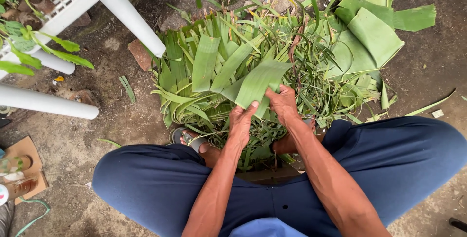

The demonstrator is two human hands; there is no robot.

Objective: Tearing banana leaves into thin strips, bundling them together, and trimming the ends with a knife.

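A broad green leaf strip [260, 82] lies across a heap of cut leaves [214, 71] on the ground between my knees. My left hand [242, 122] pinches the strip's near end with thumb and fingers. My right hand [282, 103] grips the same end just to the right, the two hands almost touching. A stack of folded wide leaf pieces [372, 35] sits at the heap's right side. My feet in sandals [192, 140] are partly buried under the leaves.
White plastic table legs [134, 20] and a rack with plants [29, 3] stand at upper left. A brick fragment [141, 54] lies by the heap. Cardboard with bottles [19, 174] is at lower left. Bare dirt ground [433, 67] surrounds everything.
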